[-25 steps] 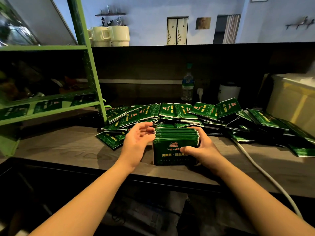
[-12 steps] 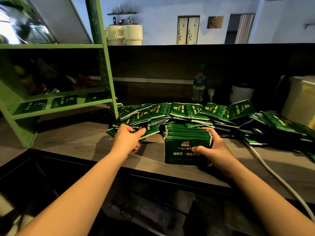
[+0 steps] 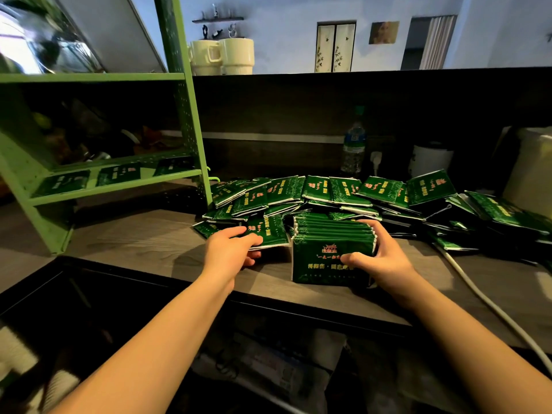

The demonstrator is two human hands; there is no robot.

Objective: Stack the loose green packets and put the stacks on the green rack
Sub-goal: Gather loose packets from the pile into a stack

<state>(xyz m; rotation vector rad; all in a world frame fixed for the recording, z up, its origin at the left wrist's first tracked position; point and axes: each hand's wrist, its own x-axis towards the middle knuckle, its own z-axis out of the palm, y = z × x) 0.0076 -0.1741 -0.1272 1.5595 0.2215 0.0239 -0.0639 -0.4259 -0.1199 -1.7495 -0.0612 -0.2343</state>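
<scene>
Left hand (image 3: 231, 253) pinching loose packet (image 3: 268, 231), right hand (image 3: 380, 258) gripping upright stack (image 3: 328, 255)

2 mugs (image 3: 222, 56), 1 bottle (image 3: 354, 141), 3 rack packets (image 3: 119, 175).

Dim room, pale blue wall (image 3: 283, 31) behind a dark partition (image 3: 328, 97). Two cream mugs (image 3: 222, 56) on its ledge. Curtained doorway (image 3: 430, 43) right; grey wood-grain table (image 3: 143, 234).
</scene>
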